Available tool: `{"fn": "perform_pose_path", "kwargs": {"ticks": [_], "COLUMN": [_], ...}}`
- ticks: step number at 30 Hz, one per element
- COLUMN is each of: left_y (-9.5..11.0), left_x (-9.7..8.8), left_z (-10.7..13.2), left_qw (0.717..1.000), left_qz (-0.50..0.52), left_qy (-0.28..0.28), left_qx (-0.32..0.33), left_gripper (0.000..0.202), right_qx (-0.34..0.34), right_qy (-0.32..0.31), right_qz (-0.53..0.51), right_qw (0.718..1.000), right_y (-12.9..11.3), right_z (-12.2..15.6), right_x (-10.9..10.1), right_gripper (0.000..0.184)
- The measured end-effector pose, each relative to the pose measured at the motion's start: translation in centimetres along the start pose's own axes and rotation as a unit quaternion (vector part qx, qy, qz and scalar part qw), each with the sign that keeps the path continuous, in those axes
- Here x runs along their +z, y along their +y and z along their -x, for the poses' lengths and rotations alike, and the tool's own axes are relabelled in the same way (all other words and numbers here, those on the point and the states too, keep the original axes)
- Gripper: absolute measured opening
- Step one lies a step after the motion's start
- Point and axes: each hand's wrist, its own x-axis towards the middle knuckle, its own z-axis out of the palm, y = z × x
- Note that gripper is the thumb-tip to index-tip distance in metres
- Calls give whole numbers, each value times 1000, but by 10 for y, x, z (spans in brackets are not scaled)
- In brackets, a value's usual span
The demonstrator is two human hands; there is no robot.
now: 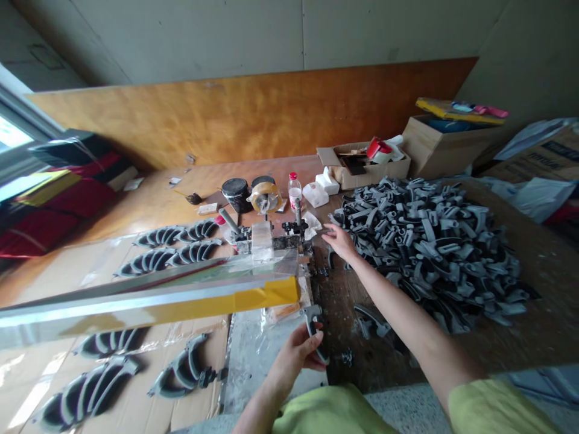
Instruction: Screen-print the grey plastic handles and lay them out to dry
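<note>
My left hand (294, 354) is low in the middle of the view, shut on a small curved grey-and-black plastic part (313, 328). My right hand (340, 240) reaches forward with its fingers apart and holds nothing. Its fingertips are at the left edge of a large heap of grey-and-black curved plastic parts (429, 247). A similar loose part (371, 322) lies on the dark worktop between my hands. Directly ahead of my right hand stands a small clamping jig (275, 242).
To the left, rows of fan-shaped grey parts (108, 340) lie on cardboard. A long metal bar with yellow tape (154, 306) crosses above them. Farther back stand a black can (236, 194), a tape roll (265, 196), a plastic bottle (295, 190) and cardboard boxes (446, 144).
</note>
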Motion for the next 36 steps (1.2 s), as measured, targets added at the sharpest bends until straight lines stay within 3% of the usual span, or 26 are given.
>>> {"fn": "perform_pose_path", "kwargs": {"ticks": [2, 5, 8, 10, 12, 15, 19, 22, 24, 26, 29, 31, 33, 36], "left_y": [-4, -3, 6, 13, 19, 24, 20, 11, 6, 4, 4, 3, 0, -4], "left_x": [1, 10, 27, 40, 50, 56, 48, 24, -2, -33, -83, -112, -137, -161], "left_z": [-16, -46, -78, -98, -113, -120, -91, -49, -17, 12, 49, 69, 85, 102], "left_qw": [997, 964, 910, 894, 879, 872, 896, 927, 954, 968, 956, 939, 921, 901], "left_qz": [-73, -265, -409, -439, -462, -471, -426, -353, -256, -151, -69, -42, -20, 11], "left_qy": [-7, 18, 71, 92, 112, 133, 106, 65, 59, 94, 203, 268, 318, 360], "left_qx": [3, 20, 21, 20, 21, 25, 66, 111, 145, 176, 200, 211, 224, 242], "left_gripper": [60, 53, 50, 51, 53, 57, 56, 46, 41, 43, 50, 54, 57, 61], "right_qx": [-26, 15, 81, 101, 107, 98, 95, 71, 7, -68, -165, -210, -244, -281], "right_qy": [-51, -179, -280, -306, -299, -239, -173, -164, -168, -171, -167, -156, -145, -147], "right_qz": [123, 268, 335, 343, 330, 268, 134, 24, -18, -20, 28, 81, 133, 189], "right_qw": [991, 946, 896, 882, 889, 928, 971, 984, 986, 983, 972, 962, 950, 929], "right_y": [12, 38, 63, 72, 74, 65, 37, 9, -9, -24, -37, -38, -36, -38], "right_z": [32, 93, 142, 158, 163, 161, 153, 146, 143, 141, 142, 144, 147, 151], "right_x": [-23, -46, -52, -53, -57, -76, -95, -76, -44, -2, 58, 85, 100, 104], "right_gripper": [18, 8, 30, 44, 56, 70, 47, 38, 32, 23, 18, 19, 21, 24]}}
